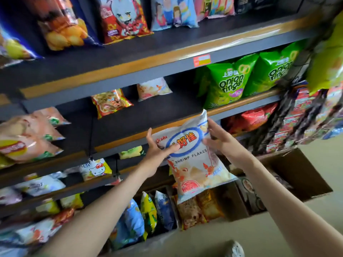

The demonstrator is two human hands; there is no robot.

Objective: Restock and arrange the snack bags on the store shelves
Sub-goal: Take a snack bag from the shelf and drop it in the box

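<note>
White shrimp bag (194, 160) hanging below hands, long axis near upright; left hand (157, 148), right hand (222, 143) both gripping its top; I'm judging shelf (148, 117) lying up-left, left hand nearer.

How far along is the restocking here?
Done: onion rings bags fill the right end of the middle shelf. In hand: left hand and right hand hold a Shrimp Flakes bag before that shelf. Left: its bare stretch with two small bags, and the cardboard box below, full of bags.

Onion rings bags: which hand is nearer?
Right. The right hand holds the shrimp flakes bag at its right edge, below the onion rings bags; the left hand holds its left edge, farther off.
</note>
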